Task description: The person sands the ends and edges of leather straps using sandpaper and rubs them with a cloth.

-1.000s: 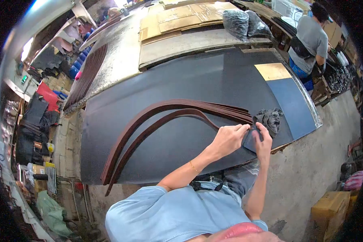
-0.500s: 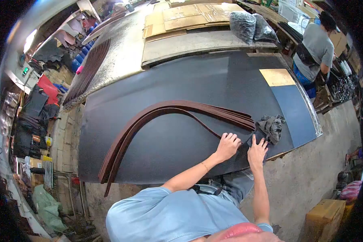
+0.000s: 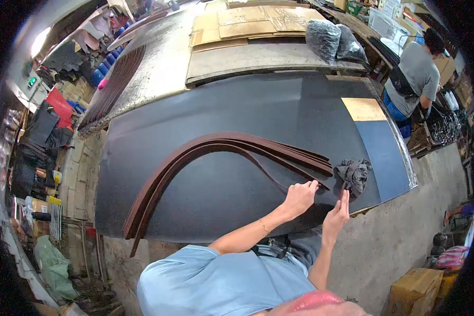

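Note:
A bundle of long brown strips lies curved across a dark sheet. One thin strip bows away from the inner side and runs to my left hand, whose closed fingers pinch a strip beside the bundle's right end. To its right, my right hand is held edge-on with its fingers stretched out, just below a crumpled dark grey cloth. Its palm is largely turned out of view.
A blue panel and tan piece lie at the right. Cardboard and plastic-wrapped bundles are behind. More strips lie at back left. A co-worker stands at back right. A box sits lower right.
My left hand has shifted slightly right and closed on a strip near the bundle's end. My right hand has turned from flat on the surface onto its edge.

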Demonstrator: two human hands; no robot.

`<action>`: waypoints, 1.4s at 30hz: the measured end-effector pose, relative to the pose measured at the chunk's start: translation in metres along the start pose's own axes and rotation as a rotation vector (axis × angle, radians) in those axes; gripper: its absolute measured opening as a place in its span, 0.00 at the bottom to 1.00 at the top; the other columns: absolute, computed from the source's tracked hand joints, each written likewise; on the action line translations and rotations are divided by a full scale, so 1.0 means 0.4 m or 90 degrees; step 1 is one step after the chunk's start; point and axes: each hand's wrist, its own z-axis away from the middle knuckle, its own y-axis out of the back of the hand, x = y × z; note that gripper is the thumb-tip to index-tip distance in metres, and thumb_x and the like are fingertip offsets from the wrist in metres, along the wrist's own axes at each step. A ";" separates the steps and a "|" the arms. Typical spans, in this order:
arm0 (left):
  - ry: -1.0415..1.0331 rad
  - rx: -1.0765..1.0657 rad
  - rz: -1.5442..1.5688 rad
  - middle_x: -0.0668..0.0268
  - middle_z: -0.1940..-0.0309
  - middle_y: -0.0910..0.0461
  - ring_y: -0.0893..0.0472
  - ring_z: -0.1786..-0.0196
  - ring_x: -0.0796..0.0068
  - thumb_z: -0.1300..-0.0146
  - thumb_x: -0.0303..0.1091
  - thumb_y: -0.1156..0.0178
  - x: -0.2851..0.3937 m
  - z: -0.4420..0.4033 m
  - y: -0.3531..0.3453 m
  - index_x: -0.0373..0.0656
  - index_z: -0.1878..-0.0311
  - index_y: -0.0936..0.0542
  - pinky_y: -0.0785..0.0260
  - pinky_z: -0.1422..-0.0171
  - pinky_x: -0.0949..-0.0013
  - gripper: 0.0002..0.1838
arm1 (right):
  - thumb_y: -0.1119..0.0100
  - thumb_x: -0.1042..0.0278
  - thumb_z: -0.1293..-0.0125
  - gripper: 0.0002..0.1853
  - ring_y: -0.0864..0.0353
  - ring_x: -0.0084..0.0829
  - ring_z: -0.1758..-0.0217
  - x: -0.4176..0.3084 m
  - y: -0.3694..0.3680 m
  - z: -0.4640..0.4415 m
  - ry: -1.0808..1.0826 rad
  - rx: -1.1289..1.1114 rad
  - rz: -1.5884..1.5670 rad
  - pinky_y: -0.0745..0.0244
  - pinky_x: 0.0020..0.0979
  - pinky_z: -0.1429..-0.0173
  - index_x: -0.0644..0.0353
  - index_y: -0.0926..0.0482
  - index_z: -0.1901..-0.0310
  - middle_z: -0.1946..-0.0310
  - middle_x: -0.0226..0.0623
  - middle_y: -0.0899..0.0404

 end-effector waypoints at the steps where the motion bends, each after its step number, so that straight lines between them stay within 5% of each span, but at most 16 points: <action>1: -0.010 -0.053 0.009 0.57 0.71 0.17 0.17 0.71 0.51 0.31 0.34 0.41 0.006 -0.012 0.024 0.41 0.56 0.23 0.25 0.69 0.52 0.07 | 0.51 0.75 0.23 0.19 0.23 0.52 0.34 -0.002 0.011 -0.006 -0.054 0.004 -0.093 0.27 0.40 0.33 0.69 0.26 0.34 0.36 0.53 0.23; 6: -0.148 -0.058 0.070 0.53 0.73 0.18 0.17 0.71 0.47 0.34 0.31 0.40 0.062 -0.055 0.145 0.39 0.53 0.26 0.26 0.73 0.51 0.09 | 0.50 0.76 0.24 0.18 0.19 0.44 0.36 -0.151 0.060 -0.036 -0.090 -0.057 -0.318 0.26 0.39 0.34 0.66 0.24 0.36 0.39 0.48 0.20; 8: -0.140 -0.048 0.086 0.52 0.71 0.18 0.17 0.70 0.47 0.36 0.28 0.40 0.072 -0.059 0.167 0.37 0.55 0.26 0.26 0.71 0.52 0.09 | 0.45 0.81 0.28 0.19 0.18 0.41 0.39 -0.181 0.051 -0.048 0.220 0.002 -0.206 0.24 0.38 0.36 0.65 0.22 0.37 0.40 0.47 0.18; 12: -0.145 0.002 0.130 0.51 0.70 0.19 0.18 0.70 0.48 0.38 0.25 0.40 0.071 -0.061 0.201 0.35 0.54 0.24 0.26 0.69 0.53 0.10 | 0.44 0.88 0.34 0.22 0.19 0.47 0.37 -0.212 0.050 -0.057 0.026 -0.057 -0.366 0.25 0.41 0.34 0.66 0.21 0.39 0.41 0.48 0.18; 13: -0.142 0.003 0.113 0.51 0.70 0.18 0.17 0.70 0.48 0.37 0.25 0.39 0.064 -0.057 0.198 0.35 0.53 0.24 0.26 0.69 0.54 0.10 | 0.47 0.92 0.39 0.26 0.21 0.48 0.34 -0.218 0.050 -0.062 0.188 -0.018 -0.241 0.27 0.42 0.32 0.66 0.21 0.38 0.39 0.49 0.20; 17: -0.088 0.039 0.132 0.51 0.68 0.16 0.16 0.69 0.48 0.38 0.25 0.38 0.090 -0.047 0.223 0.35 0.53 0.22 0.23 0.68 0.56 0.11 | 0.52 0.95 0.51 0.36 0.27 0.48 0.29 -0.215 0.067 -0.077 0.273 -0.055 -0.172 0.30 0.44 0.29 0.65 0.22 0.37 0.36 0.50 0.23; 20: -0.118 0.150 0.172 0.51 0.66 0.15 0.15 0.67 0.48 0.38 0.24 0.37 0.104 -0.048 0.237 0.36 0.53 0.20 0.22 0.66 0.57 0.10 | 0.55 0.96 0.54 0.38 0.24 0.48 0.31 -0.189 0.073 -0.100 0.185 -0.014 -0.199 0.29 0.43 0.29 0.65 0.21 0.37 0.37 0.49 0.21; 24: -0.109 0.170 0.167 0.51 0.66 0.15 0.13 0.66 0.51 0.38 0.21 0.37 0.125 -0.054 0.279 0.35 0.55 0.19 0.20 0.63 0.60 0.08 | 0.54 0.97 0.53 0.37 0.23 0.49 0.33 -0.299 0.135 -0.085 0.351 -0.048 -0.203 0.28 0.42 0.29 0.64 0.21 0.38 0.38 0.50 0.21; 28: -0.057 0.167 0.254 0.57 0.67 0.12 0.11 0.66 0.69 0.32 0.21 0.38 0.118 -0.052 0.281 0.34 0.54 0.19 0.20 0.63 0.71 0.05 | 0.53 0.96 0.51 0.35 0.20 0.47 0.36 -0.218 0.093 -0.116 0.172 -0.017 -0.227 0.25 0.39 0.32 0.62 0.20 0.39 0.39 0.49 0.21; 35: -0.100 0.176 0.191 0.56 0.67 0.12 0.11 0.67 0.65 0.33 0.20 0.39 0.125 -0.053 0.302 0.36 0.54 0.19 0.21 0.63 0.69 0.06 | 0.45 0.92 0.59 0.38 0.26 0.48 0.29 -0.335 0.144 -0.060 0.376 -0.013 -0.221 0.28 0.45 0.28 0.64 0.20 0.39 0.37 0.48 0.22; 40: -0.104 0.232 0.262 0.51 0.70 0.15 0.13 0.70 0.57 0.37 0.18 0.37 0.125 -0.049 0.308 0.34 0.54 0.20 0.23 0.67 0.66 0.09 | 0.44 0.91 0.58 0.37 0.27 0.50 0.28 -0.274 0.110 -0.092 0.274 -0.019 -0.159 0.28 0.46 0.28 0.63 0.20 0.39 0.37 0.47 0.22; 42: -0.092 0.233 0.252 0.53 0.71 0.15 0.12 0.70 0.59 0.37 0.19 0.36 0.130 -0.046 0.311 0.35 0.54 0.20 0.23 0.67 0.67 0.08 | 0.45 0.91 0.57 0.37 0.27 0.49 0.29 -0.311 0.140 -0.077 0.379 -0.006 -0.201 0.28 0.43 0.28 0.64 0.21 0.39 0.36 0.46 0.22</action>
